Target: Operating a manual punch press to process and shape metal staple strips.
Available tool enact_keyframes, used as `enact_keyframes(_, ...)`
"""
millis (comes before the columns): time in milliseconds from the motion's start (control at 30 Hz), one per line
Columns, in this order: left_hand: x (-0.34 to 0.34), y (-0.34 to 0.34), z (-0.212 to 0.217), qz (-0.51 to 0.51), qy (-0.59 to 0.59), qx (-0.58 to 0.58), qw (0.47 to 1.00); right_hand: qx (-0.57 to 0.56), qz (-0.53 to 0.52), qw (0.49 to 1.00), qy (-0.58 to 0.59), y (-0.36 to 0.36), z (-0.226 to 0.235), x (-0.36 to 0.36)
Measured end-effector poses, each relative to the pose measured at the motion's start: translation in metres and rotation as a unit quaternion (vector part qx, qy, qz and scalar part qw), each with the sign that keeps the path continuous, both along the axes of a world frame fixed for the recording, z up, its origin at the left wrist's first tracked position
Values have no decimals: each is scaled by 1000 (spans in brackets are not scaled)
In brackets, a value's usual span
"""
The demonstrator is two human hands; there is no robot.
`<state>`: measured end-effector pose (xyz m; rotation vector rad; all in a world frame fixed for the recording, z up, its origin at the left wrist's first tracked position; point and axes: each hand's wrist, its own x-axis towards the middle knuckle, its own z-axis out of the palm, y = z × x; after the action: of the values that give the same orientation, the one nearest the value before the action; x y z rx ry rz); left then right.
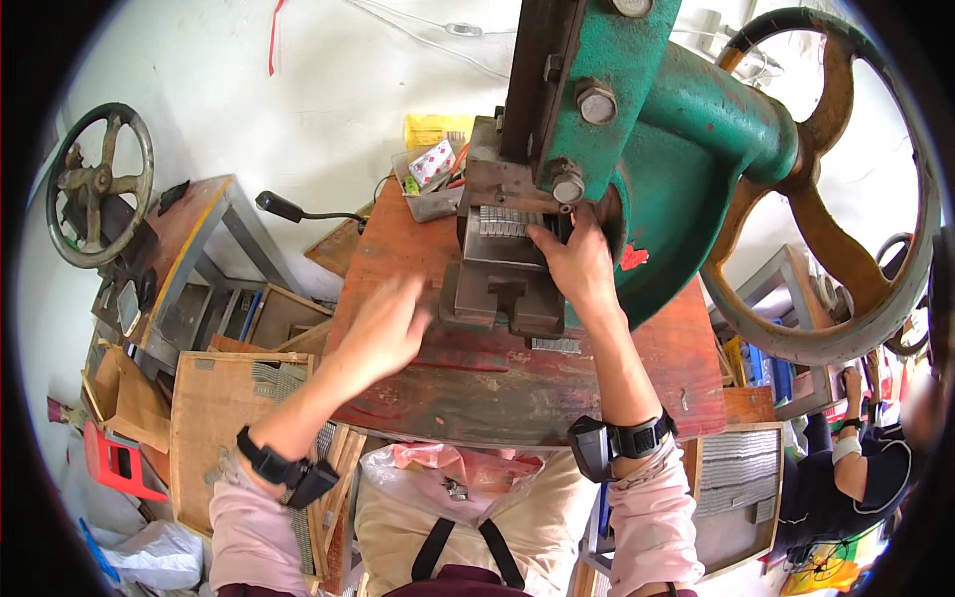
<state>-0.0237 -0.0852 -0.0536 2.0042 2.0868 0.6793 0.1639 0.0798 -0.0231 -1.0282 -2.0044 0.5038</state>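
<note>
Left hand (386,323) blurred, half-curled, can't tell if empty; right hand (580,261) farther, at die block (497,252).
Right thumb and fingers slightly apart at block's edge, grip unclear. Ribbed metal strip (502,221) just left of thumb: probably light, stiff, slick; best pinched by its ends. Green press (627,80) beyond.

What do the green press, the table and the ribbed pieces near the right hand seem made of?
Green press: probably cast metal under semi-gloss paint; highlights and scuffs show.
Table: likely wood, its reddish coating worn and patchy.
Ribbed pieces: silvery grey, likely metal, too small to be sure.
</note>
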Motion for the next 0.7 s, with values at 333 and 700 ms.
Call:
enact_keyframes(333, 12, -38, -1, -130, 5, 231, 964, -18, 18, 996, 81, -11, -3, -3)
enact_keyframes(700, 29, 52, 51, 101, 13, 154, 983, 12, 65, 997, 32, -17, -10, 13)
